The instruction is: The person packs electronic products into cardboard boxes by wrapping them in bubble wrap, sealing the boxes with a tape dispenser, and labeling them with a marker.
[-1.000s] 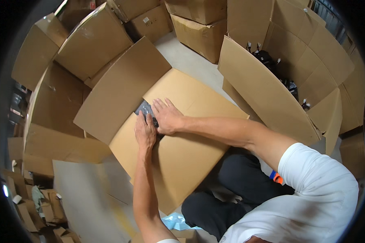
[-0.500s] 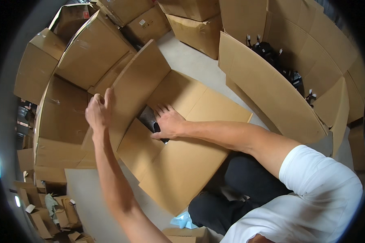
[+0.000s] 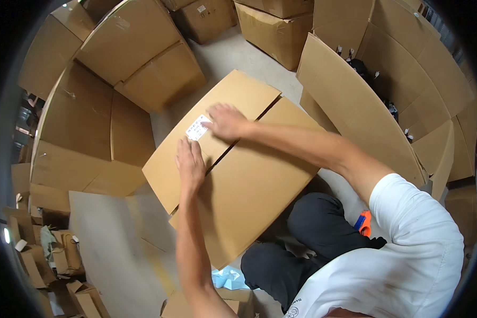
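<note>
In front of my knees lies a large cardboard box (image 3: 259, 175) with its two top flaps folded down. A narrow dark gap runs between the flaps. My left hand (image 3: 191, 161) rests flat on the far flap beside the gap, fingers stretched out and nothing in them. Further right, my right hand (image 3: 228, 123) presses on the same flap with its fingers extended, also holding nothing. Between the fingertips of both hands is a white printed label (image 3: 197, 127) stuck on that flap.
Open cardboard boxes stand at the left (image 3: 82, 122) and at the right; the right box (image 3: 350, 100) has black parts with white connectors inside. Closed boxes (image 3: 281, 34) are stacked behind. An orange-and-blue tool (image 3: 363, 222) sits by my knee, and light-blue plastic (image 3: 229, 278) lies near my legs.
The far flap has swung down over the opening, hiding the dark item inside. My left hand has moved from the flap's raised edge onto its top; my right hand has come out onto it.
</note>
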Tool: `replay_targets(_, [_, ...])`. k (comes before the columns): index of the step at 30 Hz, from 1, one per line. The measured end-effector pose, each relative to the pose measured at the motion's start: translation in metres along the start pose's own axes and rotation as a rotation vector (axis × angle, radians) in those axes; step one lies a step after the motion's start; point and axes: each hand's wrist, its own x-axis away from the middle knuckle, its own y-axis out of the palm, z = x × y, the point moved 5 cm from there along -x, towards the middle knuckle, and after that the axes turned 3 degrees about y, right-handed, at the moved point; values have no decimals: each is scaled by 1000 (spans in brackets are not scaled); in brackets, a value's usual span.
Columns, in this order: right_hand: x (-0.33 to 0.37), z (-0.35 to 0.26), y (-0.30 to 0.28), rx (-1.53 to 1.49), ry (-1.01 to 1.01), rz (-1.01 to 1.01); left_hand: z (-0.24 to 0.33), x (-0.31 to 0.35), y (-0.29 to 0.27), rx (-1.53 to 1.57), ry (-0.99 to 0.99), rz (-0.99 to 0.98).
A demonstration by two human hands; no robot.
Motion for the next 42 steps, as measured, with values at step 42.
replay_targets(42, [96,-16,-20,448,-219,-212,1,52,-13,-490,-132,-136])
